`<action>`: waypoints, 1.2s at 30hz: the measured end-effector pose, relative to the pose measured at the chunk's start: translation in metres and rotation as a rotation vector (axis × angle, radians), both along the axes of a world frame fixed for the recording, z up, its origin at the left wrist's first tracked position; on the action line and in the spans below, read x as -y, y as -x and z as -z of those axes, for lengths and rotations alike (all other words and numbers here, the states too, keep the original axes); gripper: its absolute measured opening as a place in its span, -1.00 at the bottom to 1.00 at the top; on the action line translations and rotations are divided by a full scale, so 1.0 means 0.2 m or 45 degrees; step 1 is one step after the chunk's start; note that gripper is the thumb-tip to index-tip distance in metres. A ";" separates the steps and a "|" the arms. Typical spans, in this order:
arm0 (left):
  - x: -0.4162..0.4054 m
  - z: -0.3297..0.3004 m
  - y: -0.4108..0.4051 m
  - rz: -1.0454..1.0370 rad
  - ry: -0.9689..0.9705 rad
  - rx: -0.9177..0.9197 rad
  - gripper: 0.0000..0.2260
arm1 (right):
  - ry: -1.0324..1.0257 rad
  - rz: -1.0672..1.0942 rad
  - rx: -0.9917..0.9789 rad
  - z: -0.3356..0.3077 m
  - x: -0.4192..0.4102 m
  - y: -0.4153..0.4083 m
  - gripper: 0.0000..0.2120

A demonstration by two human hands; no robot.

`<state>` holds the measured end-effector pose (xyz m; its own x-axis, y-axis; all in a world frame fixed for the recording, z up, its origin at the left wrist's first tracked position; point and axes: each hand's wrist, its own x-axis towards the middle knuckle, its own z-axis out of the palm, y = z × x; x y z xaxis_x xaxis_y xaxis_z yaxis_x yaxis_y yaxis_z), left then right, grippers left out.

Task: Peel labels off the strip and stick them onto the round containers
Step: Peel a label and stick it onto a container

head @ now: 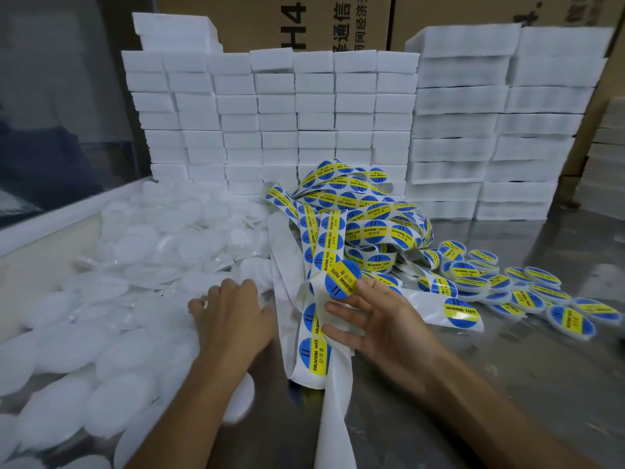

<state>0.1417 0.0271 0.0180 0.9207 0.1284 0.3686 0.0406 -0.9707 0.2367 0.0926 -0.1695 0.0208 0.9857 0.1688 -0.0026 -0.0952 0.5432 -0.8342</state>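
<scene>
A tangled white backing strip (358, 228) carrying round blue-and-yellow "Soldering Paste" labels lies heaped at the table's middle. My right hand (368, 319) holds the strip's near part, and one round label (341, 278) stands up off the strip at my thumb and fingertips. My left hand (233, 316) lies palm down on the pile of plain white round containers (142, 265) at the left, fingers curled over one; what it grips is hidden. Several labelled containers (507, 286) lie scattered at the right.
Stacks of white foam blocks (270, 123) form a wall at the back, with cardboard boxes (304, 22) behind. The metal tabletop (507, 384) shows at the front right. A white raised edge (50, 221) borders the left side.
</scene>
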 end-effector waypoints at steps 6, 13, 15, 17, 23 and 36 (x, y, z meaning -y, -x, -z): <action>-0.02 0.03 -0.02 -0.025 -0.030 -0.041 -0.89 | -0.043 0.007 -0.006 0.00 0.01 0.00 -0.74; 0.01 0.00 -0.01 0.080 -0.038 0.009 -0.95 | -0.110 0.011 -0.039 0.00 0.02 -0.01 -0.64; 0.03 -0.02 0.00 0.193 0.230 0.232 -0.91 | -0.136 0.002 -0.041 0.00 0.02 -0.01 -0.64; 0.07 -0.04 0.03 0.337 0.634 0.379 -0.89 | -0.151 0.003 -0.041 0.00 0.03 -0.01 -0.66; 0.16 -0.08 0.07 0.360 1.566 0.306 -0.85 | -0.158 0.045 -0.048 0.00 0.03 -0.01 -0.54; 0.23 -0.10 0.12 0.684 2.136 -0.306 -0.85 | -0.153 0.109 0.004 0.01 0.03 -0.02 -0.42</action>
